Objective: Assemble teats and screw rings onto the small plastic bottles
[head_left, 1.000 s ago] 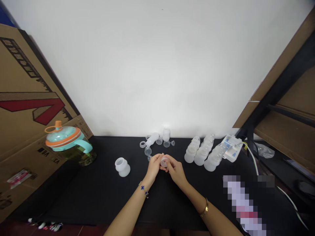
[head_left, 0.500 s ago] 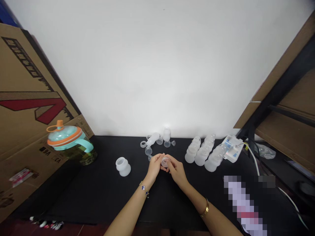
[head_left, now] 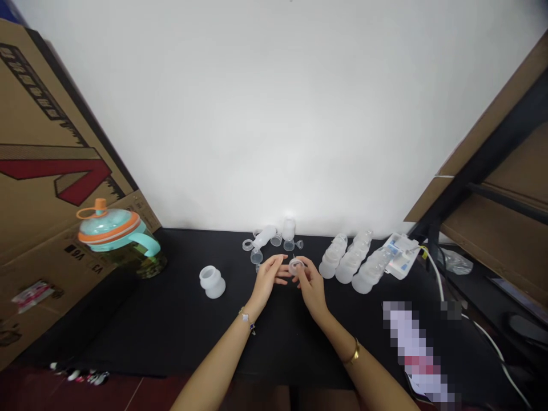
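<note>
A small clear plastic cup-shaped part [head_left: 295, 266] is pinched in the fingertips of my right hand [head_left: 310, 284]. My left hand [head_left: 268, 278] lies just left of it, fingers stretched out toward it and holding nothing. Behind the hands, several translucent parts lie loose, among them a plastic funnel piece [head_left: 257, 256], a frosted tube [head_left: 264, 237] and a clear ring [head_left: 247, 245]. Three rows of frosted bottles [head_left: 353, 258] stand to the right of my right hand. A wide-necked frosted sleeve [head_left: 212, 282] stands to the left of my left hand.
The parts rest on a black table [head_left: 171, 331] against a white wall. A glass jug with teal and orange lid [head_left: 112, 231] stands before cardboard boxes [head_left: 55, 154] at left. A white packet [head_left: 401, 256] and cable lie at right. A pixelated patch covers the lower right.
My left hand has come away from the small cup, and the hands stand further apart. The cup sits higher and further right in my right fingers. The whole view has shifted slightly.
</note>
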The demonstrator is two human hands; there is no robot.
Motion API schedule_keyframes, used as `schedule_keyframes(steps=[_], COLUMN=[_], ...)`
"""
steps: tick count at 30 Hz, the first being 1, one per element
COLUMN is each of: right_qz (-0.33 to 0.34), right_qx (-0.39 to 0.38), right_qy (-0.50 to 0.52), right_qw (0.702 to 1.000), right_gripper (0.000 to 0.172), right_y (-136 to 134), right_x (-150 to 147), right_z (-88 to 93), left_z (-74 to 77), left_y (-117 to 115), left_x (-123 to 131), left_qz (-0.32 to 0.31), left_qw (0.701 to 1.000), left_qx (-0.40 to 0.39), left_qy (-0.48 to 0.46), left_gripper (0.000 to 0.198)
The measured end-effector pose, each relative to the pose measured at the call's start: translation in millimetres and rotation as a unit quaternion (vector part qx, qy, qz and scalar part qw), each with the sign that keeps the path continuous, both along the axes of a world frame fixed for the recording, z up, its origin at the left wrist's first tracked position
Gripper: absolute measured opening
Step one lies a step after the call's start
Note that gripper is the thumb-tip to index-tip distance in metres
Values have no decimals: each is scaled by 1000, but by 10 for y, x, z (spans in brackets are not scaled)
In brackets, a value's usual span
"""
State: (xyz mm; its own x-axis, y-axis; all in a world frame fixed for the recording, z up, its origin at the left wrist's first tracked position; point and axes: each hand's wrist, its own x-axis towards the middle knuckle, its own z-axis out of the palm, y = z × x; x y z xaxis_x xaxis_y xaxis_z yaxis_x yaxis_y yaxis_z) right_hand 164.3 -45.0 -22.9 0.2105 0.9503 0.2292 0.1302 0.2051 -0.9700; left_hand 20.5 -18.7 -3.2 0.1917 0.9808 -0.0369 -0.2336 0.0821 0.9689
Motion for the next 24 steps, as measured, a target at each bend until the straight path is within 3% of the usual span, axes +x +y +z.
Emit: schedule_keyframes(steps=[8,17,24], right_qz=[15,38,30], right_qx=[-36,-33,-19], right_qy=[16,-67,-70], right_qw=[999,997,997], right_gripper=[50,44,41], right_y=[28,18,17], right_x=[40,74,84], right_z=[-15,22,55], left_z=[-59,-131,-109], left_y=[-1,6,-33], left_x=[25,4,2], left_qz=[6,70,40], left_qw=[994,974,969], left_qx=[79,139,175], left_qy=[78,162,169], left_gripper=[50,34,35])
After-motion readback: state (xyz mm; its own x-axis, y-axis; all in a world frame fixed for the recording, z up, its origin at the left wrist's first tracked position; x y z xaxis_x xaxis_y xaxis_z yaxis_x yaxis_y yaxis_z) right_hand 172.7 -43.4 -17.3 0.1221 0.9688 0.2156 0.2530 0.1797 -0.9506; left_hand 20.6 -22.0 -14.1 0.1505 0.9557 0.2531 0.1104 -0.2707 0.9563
